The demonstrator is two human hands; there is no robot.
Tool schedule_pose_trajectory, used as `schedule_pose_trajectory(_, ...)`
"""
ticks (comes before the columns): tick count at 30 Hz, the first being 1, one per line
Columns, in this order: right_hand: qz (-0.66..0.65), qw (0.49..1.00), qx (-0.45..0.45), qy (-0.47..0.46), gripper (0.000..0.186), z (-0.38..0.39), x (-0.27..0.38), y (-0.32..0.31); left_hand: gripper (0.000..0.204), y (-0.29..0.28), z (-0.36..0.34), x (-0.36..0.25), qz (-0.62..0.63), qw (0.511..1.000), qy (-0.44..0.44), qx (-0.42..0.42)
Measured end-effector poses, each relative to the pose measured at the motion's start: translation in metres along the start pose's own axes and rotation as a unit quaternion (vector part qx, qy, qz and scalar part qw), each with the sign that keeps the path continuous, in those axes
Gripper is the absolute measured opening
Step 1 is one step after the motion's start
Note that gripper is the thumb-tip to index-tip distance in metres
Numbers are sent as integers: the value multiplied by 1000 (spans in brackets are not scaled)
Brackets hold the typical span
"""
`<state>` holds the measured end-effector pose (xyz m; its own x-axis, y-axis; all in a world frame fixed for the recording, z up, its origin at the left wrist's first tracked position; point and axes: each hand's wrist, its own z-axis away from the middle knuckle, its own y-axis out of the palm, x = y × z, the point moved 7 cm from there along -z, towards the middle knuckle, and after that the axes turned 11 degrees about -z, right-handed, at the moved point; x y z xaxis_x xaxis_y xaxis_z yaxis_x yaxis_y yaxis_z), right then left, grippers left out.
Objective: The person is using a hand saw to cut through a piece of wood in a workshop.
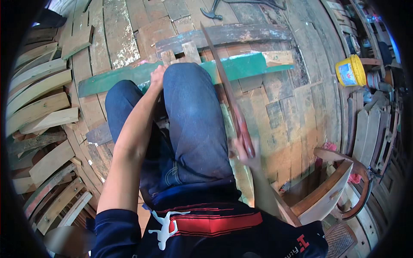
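Note:
My right hand [244, 152] is closed around the reddish wooden handle of a long handsaw [226, 84]. The blade points forward past my right knee, crossing a green-painted board [238, 69] that lies crosswise in front of me. Beyond my knees, my left hand [157, 76] is closed at that board, beside small pale wood blocks [191, 52]; its fingertips are partly hidden, so what exactly it grips is unclear. A weathered dark plank [258, 33] lies just behind the green board.
A claw hammer [211, 13] lies on the plank floor at the top. Stacked boards [43, 107] line the left. A yellow bucket [357, 71] stands at the right among planks and cans. An open wooden box with a curved handle [322, 189] sits near my right side.

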<state>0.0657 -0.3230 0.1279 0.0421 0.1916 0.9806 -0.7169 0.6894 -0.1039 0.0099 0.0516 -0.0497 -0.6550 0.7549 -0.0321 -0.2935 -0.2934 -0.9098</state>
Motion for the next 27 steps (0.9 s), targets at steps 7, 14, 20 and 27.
schedule_pose_trajectory(7,2,997,-7,-77,6,-51,-29,12,32,-9,-4,-22,-11,1000,29,1)
schedule_pose_trajectory(14,-6,1000,-10,26,12,22,0,-3,33,2,2,7,11,1000,-11,-20)
schedule_pose_trajectory(20,-1,999,-14,-34,24,-46,-38,18,36,-2,-9,-11,-2,1000,23,1)
schedule_pose_trajectory(27,46,994,-43,-91,35,50,-41,-3,34,0,-9,16,-12,1000,2,13)
